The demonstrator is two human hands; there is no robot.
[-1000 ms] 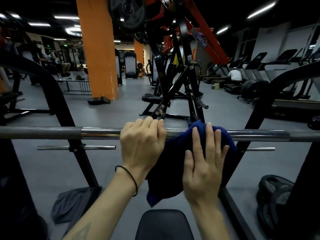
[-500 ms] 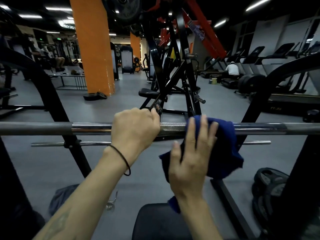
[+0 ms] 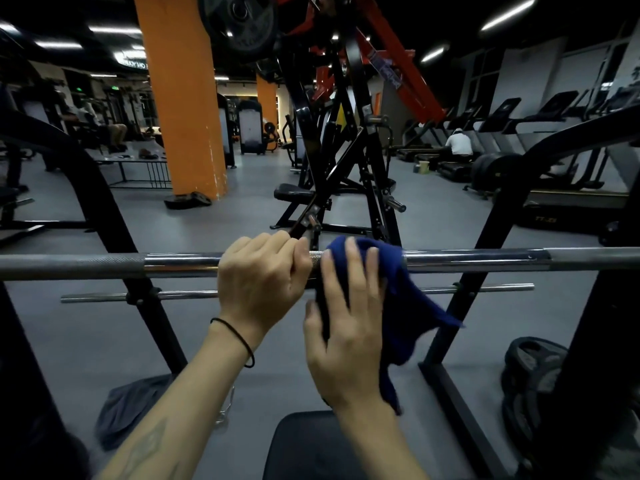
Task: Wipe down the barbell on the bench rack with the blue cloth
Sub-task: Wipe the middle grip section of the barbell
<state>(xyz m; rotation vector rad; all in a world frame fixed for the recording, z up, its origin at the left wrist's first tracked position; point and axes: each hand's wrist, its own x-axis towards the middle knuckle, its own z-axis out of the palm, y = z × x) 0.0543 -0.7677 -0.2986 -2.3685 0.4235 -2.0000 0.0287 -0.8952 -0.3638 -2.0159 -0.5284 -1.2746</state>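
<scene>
The steel barbell (image 3: 104, 266) runs level across the head view on the black bench rack (image 3: 114, 216). My left hand (image 3: 261, 282) grips the bar near its middle, fingers curled over the top. Just to its right, the blue cloth (image 3: 405, 306) is draped over the bar and hangs down the near side. My right hand (image 3: 346, 327) presses the cloth against the bar with straight, spread fingers; its fingertips reach the top of the bar. The bar under the cloth is hidden.
The black bench pad (image 3: 311, 445) lies below my arms. A thinner steel safety bar (image 3: 485, 289) runs just beneath the barbell. Weight plates (image 3: 533, 375) sit on the floor at right, a grey cloth (image 3: 128, 407) at left. An orange pillar (image 3: 183, 98) and machines stand beyond.
My right hand has slid the cloth left along the bar, closer to my left hand. My left hand has curled tighter round the bar.
</scene>
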